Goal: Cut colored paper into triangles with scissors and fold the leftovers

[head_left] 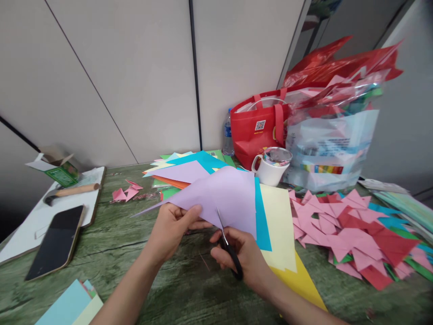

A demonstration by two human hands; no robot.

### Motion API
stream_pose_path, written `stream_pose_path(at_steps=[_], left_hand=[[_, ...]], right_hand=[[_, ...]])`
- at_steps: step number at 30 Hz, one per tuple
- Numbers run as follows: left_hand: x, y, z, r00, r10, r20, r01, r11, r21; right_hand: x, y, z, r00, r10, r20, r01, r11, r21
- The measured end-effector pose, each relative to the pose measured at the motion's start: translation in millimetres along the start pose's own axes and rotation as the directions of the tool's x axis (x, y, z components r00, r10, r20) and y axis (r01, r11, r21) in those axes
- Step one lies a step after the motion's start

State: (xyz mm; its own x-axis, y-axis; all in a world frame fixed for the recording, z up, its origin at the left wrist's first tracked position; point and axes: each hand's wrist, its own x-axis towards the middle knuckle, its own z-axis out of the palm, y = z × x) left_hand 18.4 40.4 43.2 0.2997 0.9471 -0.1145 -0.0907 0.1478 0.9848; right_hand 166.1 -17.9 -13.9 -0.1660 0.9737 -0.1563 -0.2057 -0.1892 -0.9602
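A large sheet of lilac paper (230,194) is raised over the table, its pointed left end sticking out past my fingers. My left hand (177,221) pinches its lower edge, thumb on top. In my right hand (241,248) is a pair of scissors (233,259) with dark handles, fingers in the loops. The blades reach onto the lilac paper at its lower edge, to the right of my left hand. Beneath and to the right lie sheets of blue paper (263,225), cream paper (279,225) and yellow paper (304,284).
Cut pink and red paper pieces (352,225) spread at the right. Behind stand a white mug (272,169), a red bag (253,131), a plastic bag (331,149) and a bottle (228,135). A phone (57,241), a hammer (71,192) and a small box (61,171) are at left.
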Motion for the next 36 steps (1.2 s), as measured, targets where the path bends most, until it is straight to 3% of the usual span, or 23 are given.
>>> stream_pose_path(at_steps=[16, 21, 36], left_hand=[[-1.0, -6.2, 0.6, 0.999, -0.020, 0.051, 0.018, 0.999, 0.036], [-1.1, -5.1, 2.7, 0.996, -0.025, 0.080, 0.021, 0.999, 0.049], [-2.1, -6.7, 2.2, 0.999, -0.001, 0.043, -0.003, 0.995, 0.102]], right_hand=[[-0.5, -2.1, -4.5, 0.998, -0.055, -0.005, 0.055, 0.997, -0.058], [0.1, -2.1, -3.9, 0.997, -0.051, -0.057, 0.047, 0.997, -0.058], [0.1, -6.0, -2.1, 0.996, -0.031, -0.080, 0.025, 0.997, -0.066]])
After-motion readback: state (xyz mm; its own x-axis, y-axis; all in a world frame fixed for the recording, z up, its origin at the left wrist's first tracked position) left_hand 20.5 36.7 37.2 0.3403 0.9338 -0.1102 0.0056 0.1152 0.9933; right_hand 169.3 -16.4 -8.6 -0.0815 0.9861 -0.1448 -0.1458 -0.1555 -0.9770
